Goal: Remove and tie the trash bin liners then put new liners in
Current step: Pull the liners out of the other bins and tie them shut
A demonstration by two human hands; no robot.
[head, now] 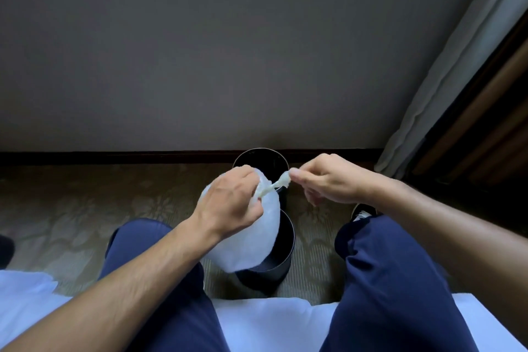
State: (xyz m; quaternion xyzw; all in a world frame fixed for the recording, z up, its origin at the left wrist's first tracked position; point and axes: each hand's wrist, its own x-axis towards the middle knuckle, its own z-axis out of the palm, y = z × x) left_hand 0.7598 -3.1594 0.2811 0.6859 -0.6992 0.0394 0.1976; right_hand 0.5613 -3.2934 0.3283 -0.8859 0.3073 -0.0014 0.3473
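Head view, near to far. Person seated on a white bed edge [274, 314], knees in dark blue trousers apart, carpeted floor [57, 223] between and beyond.

Near bin [281, 263]: dark, round, standing on the floor between the knees, no liner visible in it, partly covered from above by the bag. Used liner [251, 240]: pale, translucent, bulging, held in the air over that bin's near-left rim.

Left hand [228, 203]: grip closed round the gathered neck at the top of the bag, fingers curled tight, carrying its weight. Twisted tail [275, 184] of the liner runs from that fist rightward and slightly up, a short taut strand. Right hand [328, 180]: thumb and forefinger pinched shut on the tail's free end, other fingers loosely curled.

Key relation: tail's long axis lies left to right between the two hands, bag body hanging below the left. Judged step: knot being drawn tight; pull goes along that axis, right hand away from left.

Far bin [258, 160]: dark, open, unlined as far as can be seen, against the wall's skirting. Curtain [457, 71] at the far right.
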